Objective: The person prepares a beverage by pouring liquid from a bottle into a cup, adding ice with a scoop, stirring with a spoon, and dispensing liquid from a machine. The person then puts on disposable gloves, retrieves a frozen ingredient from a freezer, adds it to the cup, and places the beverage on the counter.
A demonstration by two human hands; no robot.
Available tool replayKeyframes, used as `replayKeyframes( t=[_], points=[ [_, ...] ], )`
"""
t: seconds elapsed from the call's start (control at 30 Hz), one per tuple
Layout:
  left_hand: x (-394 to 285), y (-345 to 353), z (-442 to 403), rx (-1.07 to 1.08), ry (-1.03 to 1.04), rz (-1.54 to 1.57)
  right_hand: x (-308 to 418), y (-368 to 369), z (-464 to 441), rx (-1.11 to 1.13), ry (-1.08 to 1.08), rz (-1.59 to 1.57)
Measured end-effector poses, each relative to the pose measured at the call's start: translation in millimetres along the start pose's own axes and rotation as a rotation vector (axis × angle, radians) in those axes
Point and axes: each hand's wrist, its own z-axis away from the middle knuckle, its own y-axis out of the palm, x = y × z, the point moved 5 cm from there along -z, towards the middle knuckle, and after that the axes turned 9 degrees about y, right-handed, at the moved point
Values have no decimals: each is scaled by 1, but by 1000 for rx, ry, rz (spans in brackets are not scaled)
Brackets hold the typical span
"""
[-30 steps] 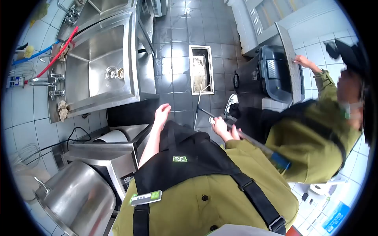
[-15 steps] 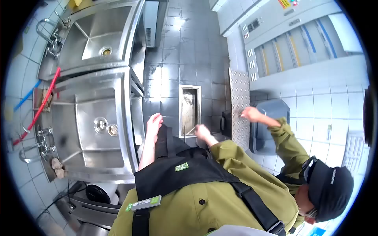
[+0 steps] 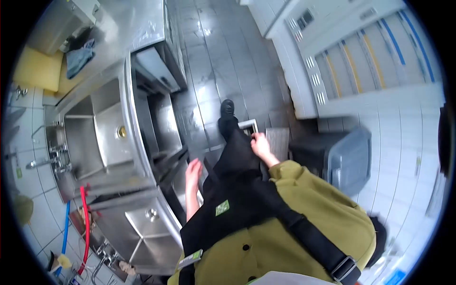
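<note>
My left hand hangs beside the black apron, near the sink's edge, with its fingers loosely bent and nothing in it. On the other side of the apron, my right hand is empty too, its fingers slightly curled. It hovers in front of the framed floor opening and the metal plate beside it. One black shoe is on the dark tiled floor, partly in front of the opening.
Steel sinks line the left, with a steel counter beyond. A red hose hangs near the taps. At right are a grey-lidded bin and a white cabinet. A person's dark cap shows at lower right.
The view has advanced along the floor. The stick tool earlier in my right hand is out of sight. The metal plate now lies by the opening, and the co-worker is mostly hidden.
</note>
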Motion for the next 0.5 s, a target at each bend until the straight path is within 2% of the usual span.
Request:
replayKeyframes(
  t=[0.07,0.13,0.2,0.23,0.3,0.4,0.43,0.47,0.5],
  points=[
    [18,-6,-45,-13,-15,-64,30,17,-78,-18,-81,-52],
    [3,0,-78,76,65,-263,74,36,-161,-8,-189,-152],
    [-15,13,-111,-47,-12,-483,129,39,-244,197,-195,-104],
    [-21,19,-128,-28,-87,-427,154,32,-282,325,-221,-137],
    [-50,46,-162,31,-199,-296,192,-21,-332,381,-172,-227],
    [-103,108,-240,209,-184,9,221,-106,-406,396,6,-135],
    [-122,130,-269,230,-189,63,218,-99,-440,386,-22,-163],
    [-155,162,-289,124,-340,113,229,-108,-470,455,-24,-95],
    [-209,202,-311,164,-173,16,252,-130,-495,442,-92,-78]
  ],
)
